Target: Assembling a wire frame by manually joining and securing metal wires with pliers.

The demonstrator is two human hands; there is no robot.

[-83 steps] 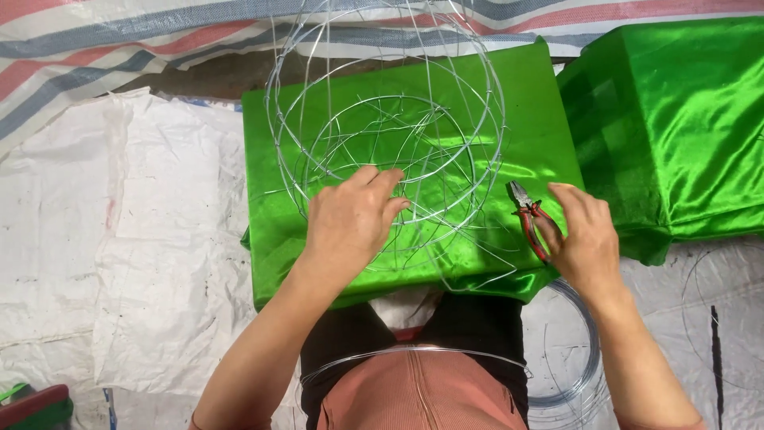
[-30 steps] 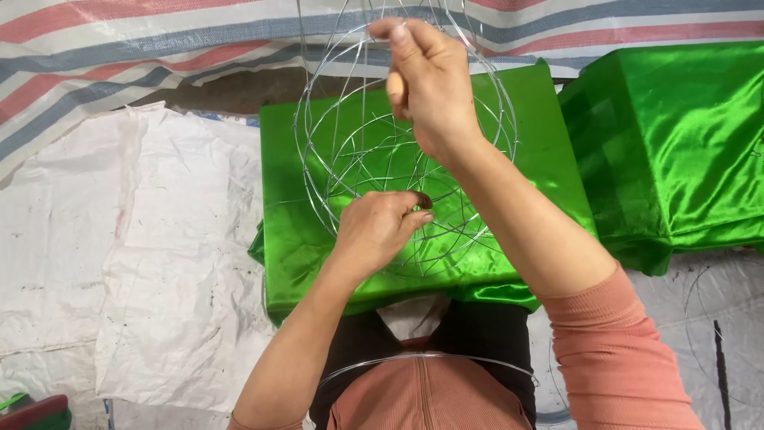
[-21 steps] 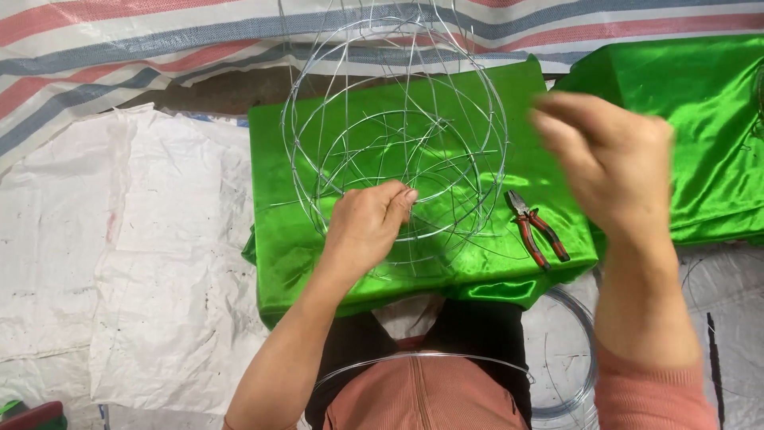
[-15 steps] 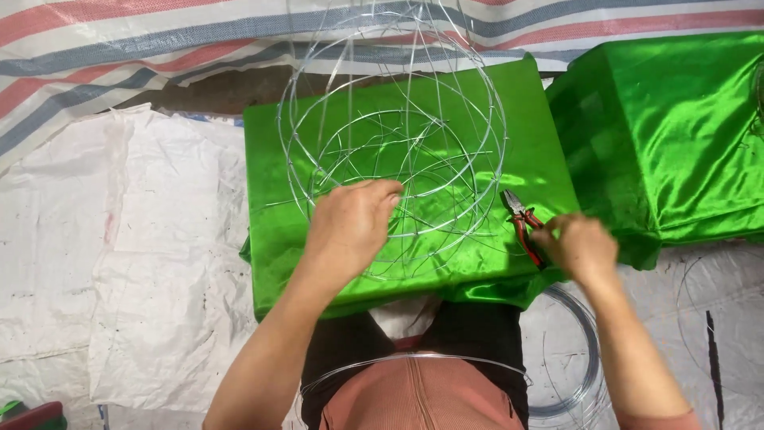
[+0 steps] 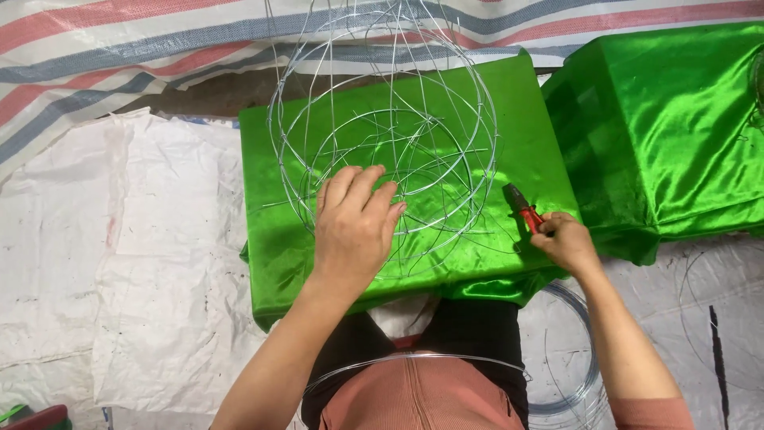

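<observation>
A round frame of thin silver wire [image 5: 390, 135] stands on a low block wrapped in shiny green cloth [image 5: 270, 239]. My left hand [image 5: 354, 231] rests on the frame's near side, fingers spread over the wires. My right hand [image 5: 567, 240] lies at the block's right edge, closed around the red handles of a pair of pliers [image 5: 521, 209] whose dark jaws point away from me. A loose wire hoop [image 5: 414, 360] lies across my lap.
A second green-wrapped block [image 5: 668, 127] sits to the right. A coil of wire [image 5: 577, 382] lies on the floor by my right knee. White woven sacking [image 5: 119, 263] covers the floor at left, with a striped tarp [image 5: 95, 48] beyond.
My right hand came down from the top of the wire frame to the block's right edge and closed on the pliers. My left hand stayed on the frame.
</observation>
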